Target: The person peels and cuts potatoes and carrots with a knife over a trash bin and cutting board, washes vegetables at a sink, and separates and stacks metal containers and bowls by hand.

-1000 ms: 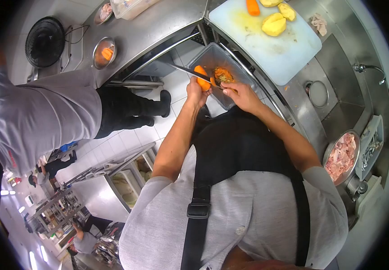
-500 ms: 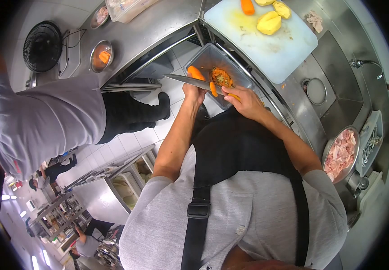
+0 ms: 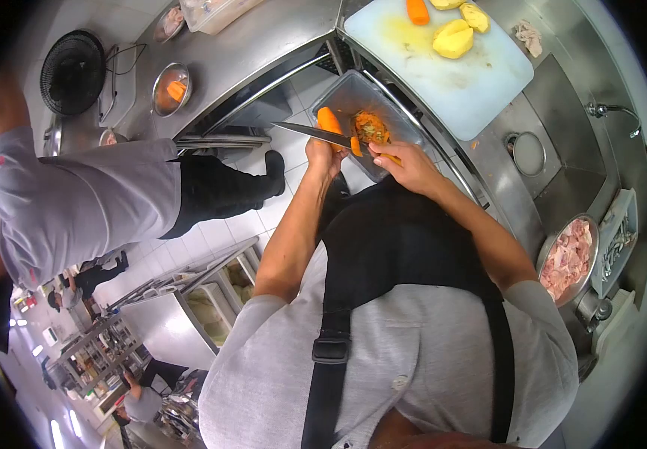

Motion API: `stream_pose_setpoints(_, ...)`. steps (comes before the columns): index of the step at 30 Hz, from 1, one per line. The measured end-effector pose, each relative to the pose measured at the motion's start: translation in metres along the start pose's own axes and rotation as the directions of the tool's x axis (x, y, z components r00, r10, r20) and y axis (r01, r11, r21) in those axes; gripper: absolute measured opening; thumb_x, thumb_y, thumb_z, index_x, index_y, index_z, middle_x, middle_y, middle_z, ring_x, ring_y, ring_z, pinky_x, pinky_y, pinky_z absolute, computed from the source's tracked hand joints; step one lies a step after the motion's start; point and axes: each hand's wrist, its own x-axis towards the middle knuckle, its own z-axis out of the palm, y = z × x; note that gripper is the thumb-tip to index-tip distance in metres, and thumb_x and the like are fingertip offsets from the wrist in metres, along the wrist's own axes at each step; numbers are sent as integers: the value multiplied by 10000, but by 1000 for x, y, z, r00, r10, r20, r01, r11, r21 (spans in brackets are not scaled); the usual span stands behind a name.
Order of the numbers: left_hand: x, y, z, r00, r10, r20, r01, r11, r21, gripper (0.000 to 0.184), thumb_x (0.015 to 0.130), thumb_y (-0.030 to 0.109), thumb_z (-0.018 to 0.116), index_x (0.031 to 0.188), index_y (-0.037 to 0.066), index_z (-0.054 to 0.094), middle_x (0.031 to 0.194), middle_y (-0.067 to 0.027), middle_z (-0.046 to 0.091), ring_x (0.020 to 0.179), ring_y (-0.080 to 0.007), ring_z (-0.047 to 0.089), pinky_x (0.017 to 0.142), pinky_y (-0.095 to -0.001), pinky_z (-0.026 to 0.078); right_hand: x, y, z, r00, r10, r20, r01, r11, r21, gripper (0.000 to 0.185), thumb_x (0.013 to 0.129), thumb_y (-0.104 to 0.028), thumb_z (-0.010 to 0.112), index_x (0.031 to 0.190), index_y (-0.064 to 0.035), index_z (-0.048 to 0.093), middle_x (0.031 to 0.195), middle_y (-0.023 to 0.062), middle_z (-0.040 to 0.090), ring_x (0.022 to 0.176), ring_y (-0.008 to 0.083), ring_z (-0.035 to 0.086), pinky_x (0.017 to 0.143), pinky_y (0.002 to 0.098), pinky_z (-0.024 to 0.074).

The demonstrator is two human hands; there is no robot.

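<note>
My left hand [image 3: 322, 157] is closed around an orange carrot [image 3: 329, 120], whose upper part sticks out past the fingers. In my right hand [image 3: 413, 168] is a large knife [image 3: 308, 132], gripped by its yellow handle. The blade lies across the carrot and points to the left. An orange piece [image 3: 356, 147] shows beside the blade near the handle; whether it is joined to the carrot I cannot tell. Below both hands is a grey bin [image 3: 409, 129] with orange and pale peelings [image 3: 372, 127] in it.
A white cutting board [image 3: 451, 97] on the steel counter bears peeled potatoes [image 3: 454, 39] and a carrot [image 3: 417, 11]. Right of it are a sink [image 3: 574, 142] and a bowl of raw meat [image 3: 567, 258]. A co-worker [image 3: 99, 183] stands at left, near a bowl with carrot pieces [image 3: 177, 90].
My hands, the knife and the carrot have hardly moved. The co-worker at left has shifted slightly, with an arm raised, and the whole view has moved a little.
</note>
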Motion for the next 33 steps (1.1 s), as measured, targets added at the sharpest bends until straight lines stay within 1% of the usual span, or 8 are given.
stream_pose_setpoints(3, 0, 2, 0, 1000, -17, 8, 17, 1000, -14, 357, 1075, 398, 397, 1179, 82, 529, 999, -104, 613, 804, -242, 611, 619, -365, 506, -3, -4, -3, 999, 32, -26, -33, 999, -28, 347, 969, -191, 663, 1262, -6, 676, 1205, 185, 710, 1118, 312, 686, 952, 363, 522)
stream_pose_setpoints(9, -15, -4, 5, 996, -66, 61, 68, 997, -41, 396, 1076, 417, 365, 1167, 66, 523, 927, -119, 611, 772, -233, 590, 615, -368, 483, 16, 15, 7, 991, -90, -97, 87, 995, -41, 340, 969, -235, 653, 1203, 9, 697, 1178, 196, 713, 1095, 350, 682, 956, 400, 526)
stream_pose_setpoints(15, -37, -22, 2, 970, -132, 204, 139, 990, -20, 414, 1082, 399, 340, 1153, 42, 538, 886, -133, 614, 731, -227, 566, 618, -360, 470, 50, 43, 17, 980, 37, -193, -44, 998, -33, 341, 971, -252, 654, 1195, 0, 705, 1158, 199, 718, 1084, 347, 691, 944, 399, 532)
stream_pose_setpoints(16, -35, -21, 0, 968, -138, 210, 143, 990, -11, 423, 1074, 381, 335, 1153, 22, 545, 897, -140, 620, 756, -234, 583, 653, -360, 492, 50, 43, 14, 982, 89, -164, -92, 996, -10, 350, 984, -246, 644, 1248, -20, 690, 1105, 203, 737, 1018, 312, 720, 903, 356, 532)
stream_pose_setpoints(19, -24, -10, -4, 958, -157, 241, 171, 985, -37, 431, 1059, 357, 327, 1159, 4, 553, 935, -153, 635, 784, -247, 601, 690, -365, 513, 48, 40, 12, 980, 177, -95, -175, 984, 29, 345, 979, -259, 647, 1203, -3, 705, 1166, 193, 721, 1090, 333, 696, 946, 383, 529)
stream_pose_setpoints(23, 5, -9, -20, 953, -157, 259, 179, 982, -62, 426, 1051, 356, 331, 1165, 17, 563, 999, -151, 648, 811, -255, 618, 723, -391, 534, 32, 27, 12, 994, 75, -81, -71, 996, 53, 343, 973, -245, 657, 1207, 2, 703, 1178, 185, 722, 1096, 324, 697, 960, 380, 525)
stream_pose_setpoints(30, 19, -5, -9, 994, -79, 72, 95, 963, -251, 330, 1051, 385, 475, 1162, 92, 576, 950, -85, 627, 808, -236, 631, 722, -376, 571, -4, -4, 3, 996, -79, -37, 78, 997, -17, 346, 971, -217, 648, 1246, -10, 683, 1163, 199, 711, 1065, 349, 683, 942, 393, 524)
stream_pose_setpoints(33, 27, -3, -13, 988, -117, 102, 142, 944, -299, 366, 1067, 441, 436, 1230, 126, 527, 960, -114, 604, 835, -248, 630, 724, -380, 556, -11, -7, -1, 1000, -8, 10, 9, 998, -58, 361, 986, -214, 640, 1296, -31, 662, 1153, 180, 715, 1050, 314, 694, 922, 372, 530)
